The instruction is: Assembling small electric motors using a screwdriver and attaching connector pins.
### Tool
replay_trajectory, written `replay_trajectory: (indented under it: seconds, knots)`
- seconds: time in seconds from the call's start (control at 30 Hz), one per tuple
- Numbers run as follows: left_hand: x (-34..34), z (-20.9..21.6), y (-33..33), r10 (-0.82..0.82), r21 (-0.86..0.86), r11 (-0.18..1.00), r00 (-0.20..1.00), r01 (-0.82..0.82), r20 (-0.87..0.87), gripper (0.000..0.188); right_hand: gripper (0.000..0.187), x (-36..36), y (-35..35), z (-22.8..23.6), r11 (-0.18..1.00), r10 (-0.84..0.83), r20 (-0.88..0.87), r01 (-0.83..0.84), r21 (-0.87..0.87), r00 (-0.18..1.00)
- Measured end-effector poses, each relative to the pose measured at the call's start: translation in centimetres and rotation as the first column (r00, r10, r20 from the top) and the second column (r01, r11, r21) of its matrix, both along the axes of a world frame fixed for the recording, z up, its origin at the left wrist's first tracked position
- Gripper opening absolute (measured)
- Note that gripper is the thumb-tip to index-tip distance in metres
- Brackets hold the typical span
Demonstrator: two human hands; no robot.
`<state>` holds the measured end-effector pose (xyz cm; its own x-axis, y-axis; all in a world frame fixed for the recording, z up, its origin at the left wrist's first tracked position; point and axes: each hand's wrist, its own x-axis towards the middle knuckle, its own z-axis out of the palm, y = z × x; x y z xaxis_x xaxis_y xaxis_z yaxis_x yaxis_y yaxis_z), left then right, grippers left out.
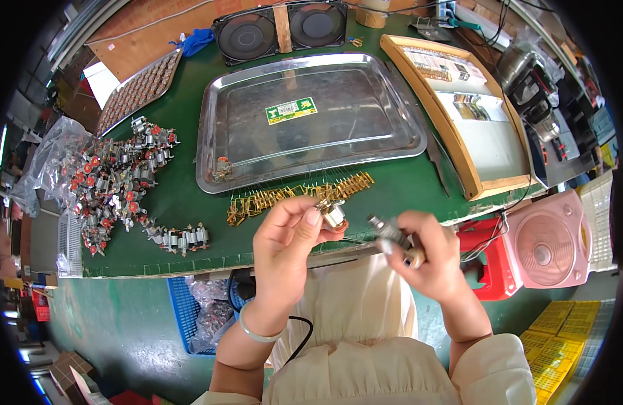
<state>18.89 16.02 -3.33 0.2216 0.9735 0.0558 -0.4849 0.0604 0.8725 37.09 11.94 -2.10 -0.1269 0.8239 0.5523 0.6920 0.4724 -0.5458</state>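
Note:
My left hand (284,246) pinches a small metal coil-like part (334,216) with a reddish-orange end, held up over the bench's front edge. Just right of it, my right hand (434,255) is closed round a short grey cylindrical tool (388,231), blurred, so its exact kind is unclear. The tool's tip points toward the part, with a gap between them. Behind my hands runs a row of brass-coloured brackets with thin wires (261,202). One similar part (223,168) sits in the near left corner of a steel tray (352,145).
Similar parts lie in a large pile (112,182) on the left, with a short row (180,239) nearer me. Twin black fans (247,37) stand behind the tray; a wooden-framed box (487,158) lies right. Below are a blue basket (183,314) and a pink fan (544,246).

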Motion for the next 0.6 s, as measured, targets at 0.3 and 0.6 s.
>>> replay_trajectory:
  seconds: [0.3,0.6]
  knots:
    - [1.5,0.1,0.0,0.072,0.052,0.996,0.996,-0.075,0.055,0.018,0.028,-1.5,0.9,-0.5,0.982,-0.017,-0.047,0.025,0.190,0.999]
    - [1.2,0.0,-0.2,0.024,0.072,0.997,0.993,-0.032,0.113,0.019,0.017,0.4,1.1,1.0,0.481,-0.241,-0.922,-0.788,-0.384,0.302]
